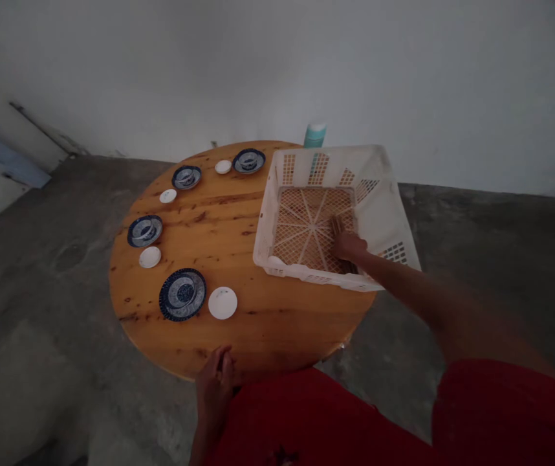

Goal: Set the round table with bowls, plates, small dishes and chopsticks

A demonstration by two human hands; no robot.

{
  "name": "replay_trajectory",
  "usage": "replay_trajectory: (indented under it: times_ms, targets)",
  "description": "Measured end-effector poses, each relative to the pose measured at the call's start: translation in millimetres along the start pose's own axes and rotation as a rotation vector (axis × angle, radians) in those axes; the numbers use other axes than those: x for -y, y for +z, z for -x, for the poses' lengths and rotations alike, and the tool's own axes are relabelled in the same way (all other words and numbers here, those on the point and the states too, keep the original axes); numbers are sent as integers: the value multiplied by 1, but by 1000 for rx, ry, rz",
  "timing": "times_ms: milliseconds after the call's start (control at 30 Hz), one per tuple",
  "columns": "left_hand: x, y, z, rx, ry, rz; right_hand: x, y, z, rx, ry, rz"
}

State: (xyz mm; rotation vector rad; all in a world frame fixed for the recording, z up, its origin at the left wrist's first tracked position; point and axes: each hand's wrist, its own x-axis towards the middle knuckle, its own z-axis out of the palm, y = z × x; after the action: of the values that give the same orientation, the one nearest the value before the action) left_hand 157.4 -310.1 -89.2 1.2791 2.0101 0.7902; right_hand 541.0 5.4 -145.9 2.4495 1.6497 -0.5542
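Note:
My right hand [348, 247] reaches down into a white plastic basket [270, 210]. Its fingers are closed on a bundle of brown chopsticks [337, 225] lying on the basket's lattice floor. The far ends of the chopsticks stick out past the fingers, and a few show below the hand. My left hand [214, 382] is at the near table edge, loosely curled with thumb and fingertips close together; I see nothing in it. Closest to it are a small white dish [222, 303] and a blue-patterned plate [165, 299] carrying a bowl [182, 292].
Along the left rim of the round wooden table [209, 239] are more blue plate-and-bowl sets [132, 232], each beside a small white dish [150, 257]. Behind the basket stands a turquoise container with a pale top [315, 135]. A grey wall [209, 71] rises beyond the table.

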Motion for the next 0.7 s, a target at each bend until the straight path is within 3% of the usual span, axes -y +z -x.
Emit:
replay_trajectory:
  times_ms: [300,700]
  targets:
    - [2,2,-4,23,-12,-1,-10,-11,-10,62,38,-6]
    - [4,-2,-8,19,-9,-25,-12,-1,-22,85,-1,36]
